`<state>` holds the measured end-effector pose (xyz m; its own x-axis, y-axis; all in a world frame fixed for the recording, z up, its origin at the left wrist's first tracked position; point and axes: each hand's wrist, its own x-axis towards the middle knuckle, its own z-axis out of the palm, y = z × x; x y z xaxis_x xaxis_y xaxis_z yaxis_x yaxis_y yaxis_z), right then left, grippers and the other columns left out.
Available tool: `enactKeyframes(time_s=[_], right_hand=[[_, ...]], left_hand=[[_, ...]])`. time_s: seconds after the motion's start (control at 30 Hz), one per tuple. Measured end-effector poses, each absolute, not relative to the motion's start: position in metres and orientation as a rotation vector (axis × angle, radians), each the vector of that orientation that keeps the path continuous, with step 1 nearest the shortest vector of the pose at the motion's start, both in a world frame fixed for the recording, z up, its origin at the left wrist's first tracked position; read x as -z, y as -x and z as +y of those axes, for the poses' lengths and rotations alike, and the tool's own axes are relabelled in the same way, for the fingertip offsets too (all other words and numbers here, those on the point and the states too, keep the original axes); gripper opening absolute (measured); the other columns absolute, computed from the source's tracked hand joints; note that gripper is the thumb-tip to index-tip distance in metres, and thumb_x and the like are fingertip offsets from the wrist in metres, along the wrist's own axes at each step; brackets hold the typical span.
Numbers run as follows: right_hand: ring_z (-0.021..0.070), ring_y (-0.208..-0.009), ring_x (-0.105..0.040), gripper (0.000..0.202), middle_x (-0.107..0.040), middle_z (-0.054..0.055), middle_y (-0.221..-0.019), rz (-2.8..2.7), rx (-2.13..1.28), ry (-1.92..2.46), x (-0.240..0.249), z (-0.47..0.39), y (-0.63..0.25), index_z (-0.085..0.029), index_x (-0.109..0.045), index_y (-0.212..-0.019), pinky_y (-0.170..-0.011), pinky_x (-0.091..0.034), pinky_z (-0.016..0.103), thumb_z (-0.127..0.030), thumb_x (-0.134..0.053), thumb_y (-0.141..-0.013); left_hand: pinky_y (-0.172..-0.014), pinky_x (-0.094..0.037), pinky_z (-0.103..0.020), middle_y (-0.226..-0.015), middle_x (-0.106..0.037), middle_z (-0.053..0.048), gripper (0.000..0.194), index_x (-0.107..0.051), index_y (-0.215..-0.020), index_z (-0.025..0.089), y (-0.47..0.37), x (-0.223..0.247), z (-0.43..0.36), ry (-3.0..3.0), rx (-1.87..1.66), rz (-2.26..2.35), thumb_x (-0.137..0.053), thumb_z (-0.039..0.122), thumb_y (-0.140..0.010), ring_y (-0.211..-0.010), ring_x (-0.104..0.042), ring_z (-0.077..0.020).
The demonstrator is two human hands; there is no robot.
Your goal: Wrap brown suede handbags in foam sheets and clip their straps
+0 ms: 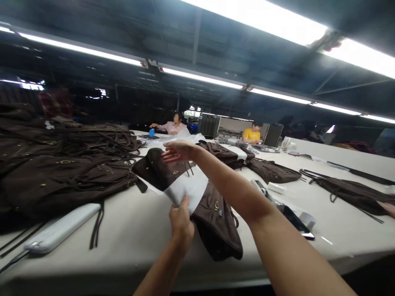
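Note:
A dark brown bag with brass-coloured fittings is held tilted over the near side of the table. A wide white paper band runs across its middle. My left hand grips the bag at the band's lower edge, thumb on the paper and the other fingers partly hidden behind. My right hand reaches across to the bag's upper end, its fingers stretched out and apart. It is beside the dark fabric; whether it touches the fabric I cannot tell.
Brown bags are heaped on the left. A long white device with a cable lies in front of them. A phone and more bags lie to the right. Co-workers sit across the table; another person's hand shows at the right edge.

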<state>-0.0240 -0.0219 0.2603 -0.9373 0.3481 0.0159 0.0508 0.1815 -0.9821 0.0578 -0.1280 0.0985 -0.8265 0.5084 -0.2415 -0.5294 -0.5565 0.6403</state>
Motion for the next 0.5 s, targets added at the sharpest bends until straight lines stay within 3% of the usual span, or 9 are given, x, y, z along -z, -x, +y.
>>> enactKeyframes(time_s=[0.07,0.17,0.3,0.4,0.5], right_hand=[[0.0164,-0.071,-0.064,0.017,-0.067,0.007,-0.077,-2.27,-1.876,0.457,-0.237,-0.022,0.006,-0.012,-0.057,-0.089,-0.072,-0.058,0.036,-0.028,-0.053,-0.092],[0.0169,-0.078,-0.064,0.017,-0.068,0.007,-0.082,-2.356,-1.659,0.487,-0.201,-0.015,-0.031,-0.012,-0.064,-0.092,-0.073,-0.056,0.032,-0.028,-0.062,-0.085],[0.0248,-0.1,-0.063,0.033,-0.071,0.007,-0.104,-2.459,-1.253,0.499,-0.144,0.006,-0.078,-0.017,-0.068,-0.108,-0.087,-0.051,0.039,-0.039,-0.061,-0.084],[0.0295,-0.12,-0.054,0.04,-0.063,0.009,-0.126,-2.561,-0.852,0.546,-0.095,0.018,-0.106,-0.02,-0.066,-0.119,-0.104,-0.039,0.042,-0.041,-0.055,-0.087],[0.0278,-0.135,-0.039,0.049,-0.051,0.009,-0.141,-2.752,-0.674,0.615,-0.051,0.021,-0.127,-0.018,-0.056,-0.133,-0.113,-0.026,0.044,-0.042,-0.042,-0.093]], left_hand=[[-0.086,-0.056,-0.035,-0.083,-0.072,-0.007,0.011,-0.065,-0.088,0.011,-0.036,-0.078,-0.132,0.162,-2.306,1.09,-0.066,0.007,-0.078,-0.088,-0.07,-0.0221],[-0.088,-0.055,-0.035,-0.081,-0.071,-0.007,0.008,-0.065,-0.084,0.01,-0.011,-0.052,-0.142,0.236,-2.295,1.166,-0.066,0.006,-0.078,-0.087,-0.07,-0.0217],[-0.091,-0.053,-0.037,-0.082,-0.072,-0.01,0.004,-0.067,-0.082,0.008,-0.005,-0.036,-0.149,0.239,-2.309,1.195,-0.067,0.008,-0.078,-0.086,-0.07,-0.0216],[-0.092,-0.053,-0.037,-0.084,-0.073,-0.011,0.005,-0.068,-0.084,0.008,-0.013,-0.032,-0.149,0.248,-2.289,1.196,-0.068,0.011,-0.08,-0.086,-0.07,-0.0215],[-0.091,-0.054,-0.035,-0.088,-0.073,-0.012,0.007,-0.068,-0.086,0.008,-0.023,-0.028,-0.149,0.255,-2.223,1.151,-0.065,0.013,-0.083,-0.088,-0.07,-0.0214]])
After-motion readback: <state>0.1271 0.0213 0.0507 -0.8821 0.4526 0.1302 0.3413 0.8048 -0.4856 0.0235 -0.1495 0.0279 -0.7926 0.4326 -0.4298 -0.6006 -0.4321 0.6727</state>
